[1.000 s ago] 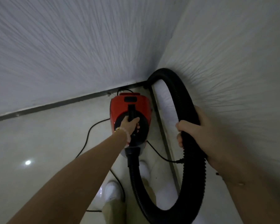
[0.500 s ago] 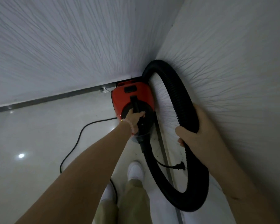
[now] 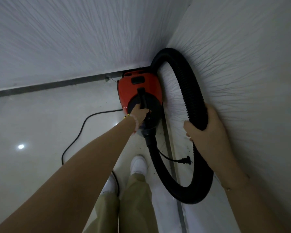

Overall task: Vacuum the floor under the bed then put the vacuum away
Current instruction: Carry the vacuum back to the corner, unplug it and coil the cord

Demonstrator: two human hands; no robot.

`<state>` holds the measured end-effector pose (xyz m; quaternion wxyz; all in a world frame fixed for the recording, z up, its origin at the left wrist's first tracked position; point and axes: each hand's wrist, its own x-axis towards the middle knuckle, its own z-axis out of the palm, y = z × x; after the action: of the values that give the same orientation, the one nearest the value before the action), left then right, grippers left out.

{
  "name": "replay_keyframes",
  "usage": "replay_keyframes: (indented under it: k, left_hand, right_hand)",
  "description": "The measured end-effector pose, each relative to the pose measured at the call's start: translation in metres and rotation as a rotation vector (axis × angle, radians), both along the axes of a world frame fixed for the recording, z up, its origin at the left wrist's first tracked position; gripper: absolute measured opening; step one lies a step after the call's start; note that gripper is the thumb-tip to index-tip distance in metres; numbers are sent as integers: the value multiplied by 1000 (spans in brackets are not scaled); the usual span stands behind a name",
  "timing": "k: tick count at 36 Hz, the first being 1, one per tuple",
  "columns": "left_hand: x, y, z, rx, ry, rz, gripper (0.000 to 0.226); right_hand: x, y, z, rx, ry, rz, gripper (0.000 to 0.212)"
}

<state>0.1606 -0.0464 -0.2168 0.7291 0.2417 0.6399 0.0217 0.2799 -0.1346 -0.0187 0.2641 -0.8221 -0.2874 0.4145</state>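
A red and black canister vacuum (image 3: 134, 89) sits low in the corner where two white walls meet. My left hand (image 3: 140, 113) is closed around its black top handle. A thick black ribbed hose (image 3: 190, 91) loops from the vacuum's front up along the right wall and back down. My right hand (image 3: 207, 130) grips the hose against that wall. The bed is not in view.
The black power cord (image 3: 77, 133) trails across the glossy pale floor (image 3: 40, 123) to the left, and its plug (image 3: 185, 160) lies near the right wall's base. My white shoes (image 3: 138, 165) stand just behind the vacuum. A dark skirting strip (image 3: 49, 85) runs along the back wall.
The vacuum has moved farther into the corner, close to both walls. The hose loop has come up against the right wall. Both hands keep their hold.
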Motion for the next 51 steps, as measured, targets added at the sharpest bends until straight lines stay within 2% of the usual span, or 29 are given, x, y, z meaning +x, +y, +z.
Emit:
replay_keyframes:
  k: [6, 8, 12, 15, 17, 19, 22, 26, 28, 30, 37, 40, 48, 51]
  left_hand:
    - [-23, -13, 25, -40, -85, 63, 46]
    - [-38, -21, 35, -86, -117, 126, 42]
    - [-74, -44, 38, -140, -17, 157, 38]
    - [-102, -60, 30, -142, 70, 132, 36]
    - [-121, -73, 23, -122, 119, 122, 26]
    - [-136, -82, 18, -111, 141, 124, 19]
    - [-157, -94, 7, -73, 170, 72, 23]
    - [-180, -111, -11, 23, 273, -114, 9]
    - [-187, -116, -20, 68, 354, -232, 28]
    - [-191, -119, -33, 94, 385, -245, 41]
    - [-188, -130, -82, 90, 426, -271, 57]
    - [-187, -133, -102, 87, 434, -279, 60]
    - [-184, -151, -142, 38, 451, -307, 65]
    - [-187, -158, -157, 9, 473, -313, 59]
  right_hand:
    - [-11, -8, 1, 67, -594, 271, 59]
    - [-12, -13, -2, 103, -733, 350, 58]
    - [-12, -24, -6, 109, -984, 507, 59]
    - [-23, -21, -3, 134, -1083, 583, 52]
    - [-39, -14, -3, 242, -1021, 618, 44]
    - [-57, -7, -9, 270, -802, 634, 42]
    - [-77, 6, -34, 84, -470, 584, 49]
    - [-78, 24, -89, -99, -241, 436, 57]
    - [-74, 33, -114, -132, -218, 398, 57]
    - [-68, 41, -136, -145, -218, 383, 55]
    - [-58, 67, -187, -161, -139, 310, 40]
    - [-62, 69, -205, -143, -82, 208, 36]
    - [-65, 64, -223, -28, -305, 281, 36]
    - [-70, 64, -224, -9, -472, 304, 38]
